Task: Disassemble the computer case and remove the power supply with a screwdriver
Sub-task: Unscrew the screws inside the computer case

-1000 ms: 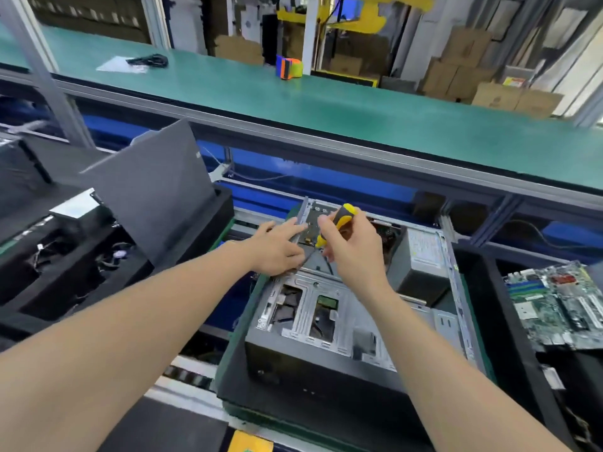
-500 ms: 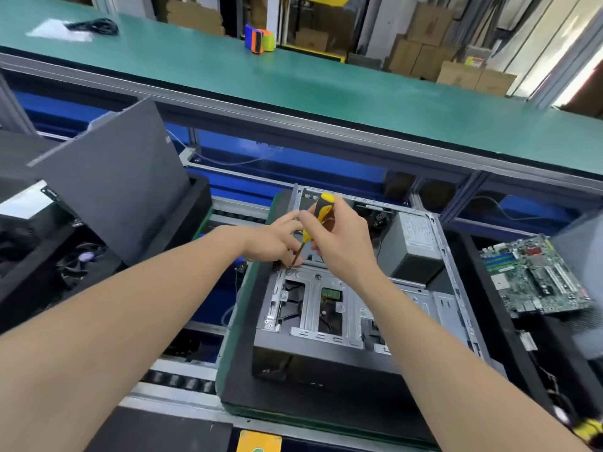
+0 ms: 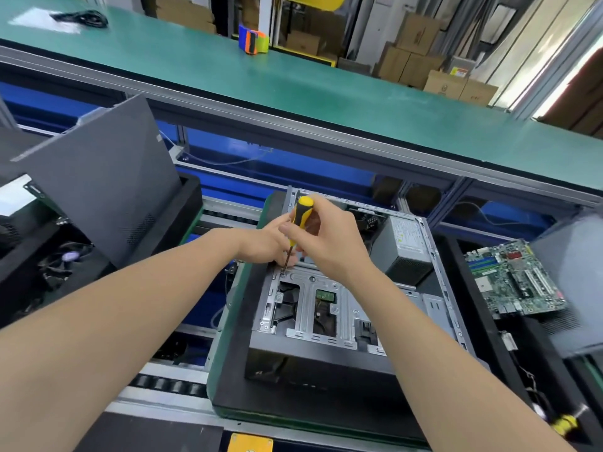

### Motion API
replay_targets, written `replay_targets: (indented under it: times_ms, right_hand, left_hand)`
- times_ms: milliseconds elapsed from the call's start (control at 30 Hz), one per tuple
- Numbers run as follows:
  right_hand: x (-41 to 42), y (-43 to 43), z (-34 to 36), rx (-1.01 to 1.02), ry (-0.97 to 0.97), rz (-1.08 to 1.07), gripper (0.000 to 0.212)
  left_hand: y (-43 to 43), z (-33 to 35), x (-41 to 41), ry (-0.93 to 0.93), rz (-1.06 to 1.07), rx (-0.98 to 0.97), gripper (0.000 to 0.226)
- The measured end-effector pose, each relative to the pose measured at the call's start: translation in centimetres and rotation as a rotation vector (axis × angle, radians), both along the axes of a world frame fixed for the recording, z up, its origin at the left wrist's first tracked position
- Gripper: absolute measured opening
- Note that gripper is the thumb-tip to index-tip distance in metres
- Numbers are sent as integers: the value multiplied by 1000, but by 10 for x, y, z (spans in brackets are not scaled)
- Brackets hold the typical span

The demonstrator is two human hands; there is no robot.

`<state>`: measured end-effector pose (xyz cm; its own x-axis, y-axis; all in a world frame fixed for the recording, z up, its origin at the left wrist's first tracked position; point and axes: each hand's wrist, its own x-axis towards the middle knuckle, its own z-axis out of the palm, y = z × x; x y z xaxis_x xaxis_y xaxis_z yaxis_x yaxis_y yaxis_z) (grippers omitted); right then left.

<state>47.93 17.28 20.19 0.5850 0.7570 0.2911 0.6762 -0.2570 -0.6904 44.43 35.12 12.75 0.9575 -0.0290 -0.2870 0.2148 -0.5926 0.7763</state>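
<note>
An open grey computer case (image 3: 329, 347) lies on its side on a black foam pad (image 3: 235, 370). Its grey power supply (image 3: 406, 249) sits in the far right corner. My right hand (image 3: 329, 239) grips a yellow-and-black screwdriver (image 3: 299, 220), held nearly upright with its tip on a screw at the left edge of the silver drive cage (image 3: 306, 305). My left hand (image 3: 266, 244) rests beside the shaft near the tip, its fingers pinched around it; the fingertips are partly hidden.
A grey side panel (image 3: 107, 177) leans in the black tray on the left. A green motherboard (image 3: 512, 282) lies in the tray on the right, with another yellow tool (image 3: 566, 424) below it. A green workbench (image 3: 293, 76) runs behind, carrying an orange-blue tape dispenser (image 3: 253, 42).
The screwdriver has swung more upright and its tip has come down onto the drive cage's left edge. My left hand has shifted from lying flat on the case to the shaft.
</note>
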Motion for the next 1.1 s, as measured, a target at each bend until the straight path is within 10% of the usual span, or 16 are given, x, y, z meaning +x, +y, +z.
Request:
replay_targets:
  times_ms: [200, 433, 767, 1100]
  right_hand:
    - [1, 6, 9, -39, 8, 34, 24]
    - [-13, 32, -3, 493, 706, -20, 10]
    - [4, 43, -8, 490, 903, 59, 54]
    - [11, 57, -3, 143, 988, 526, 50]
  left_hand:
    - [-5, -5, -2, -153, -71, 454, 43]
    - [-12, 5, 3, -233, -220, 644, 39]
    - [-1, -12, 17, -332, -169, 501, 29]
    - [2, -19, 12, -271, -129, 192, 79]
